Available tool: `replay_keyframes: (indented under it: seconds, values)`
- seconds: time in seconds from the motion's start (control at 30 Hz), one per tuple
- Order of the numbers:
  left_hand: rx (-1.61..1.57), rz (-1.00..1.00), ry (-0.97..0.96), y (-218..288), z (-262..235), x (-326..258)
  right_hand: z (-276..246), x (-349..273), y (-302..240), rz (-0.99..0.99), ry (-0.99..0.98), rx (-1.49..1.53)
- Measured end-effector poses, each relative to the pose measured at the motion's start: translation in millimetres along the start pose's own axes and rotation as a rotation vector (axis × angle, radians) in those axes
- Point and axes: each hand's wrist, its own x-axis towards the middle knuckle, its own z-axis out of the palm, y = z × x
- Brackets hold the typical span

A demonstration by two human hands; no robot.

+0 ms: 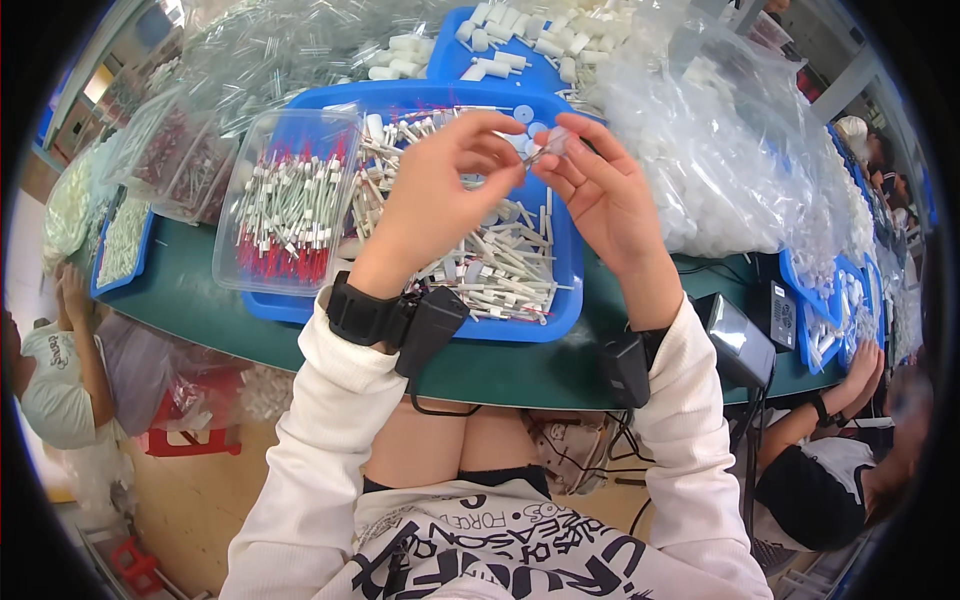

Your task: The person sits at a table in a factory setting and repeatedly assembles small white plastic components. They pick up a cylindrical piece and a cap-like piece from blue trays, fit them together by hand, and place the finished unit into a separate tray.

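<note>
Shirt [470, 545] nearest in head view; beyond it, over the tray [574, 250], right hand [610, 195] pinches a small translucent part [557, 141], grip narrow; left hand [430, 190] meets it, hold unclear. Step, as judged: two-handed fingering of the part; next move seems to call for steady fingertips

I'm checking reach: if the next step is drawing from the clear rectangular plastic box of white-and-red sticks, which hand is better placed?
Probably the left hand: it is nearer the clear rectangular plastic box, which lies on that side. The right hand is farther across, pinching a small translucent piece.
</note>
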Motion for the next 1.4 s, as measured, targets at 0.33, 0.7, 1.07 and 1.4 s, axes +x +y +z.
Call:
replay_keyframes:
  seconds: [0.33, 0.7, 1.07, 1.4]
  values:
    - [0.116, -0.001, 0.005, 12, -5, -5, 7, -2, -4, 0.026, 0.079, -0.3]
    - [0.176, -0.027, -0.051, 11, 3, -6, 7, -5, -1, -0.163, 0.04, -0.408]
    - [0.414, 0.06, 0.053, 8, 2, -7, 12, -8, 1, -0.151, 0.005, -0.511]
    - [0.355, 0.164, 0.095, 0, 11, -11, 3, -5, 4, -0.239, -0.035, -0.799]
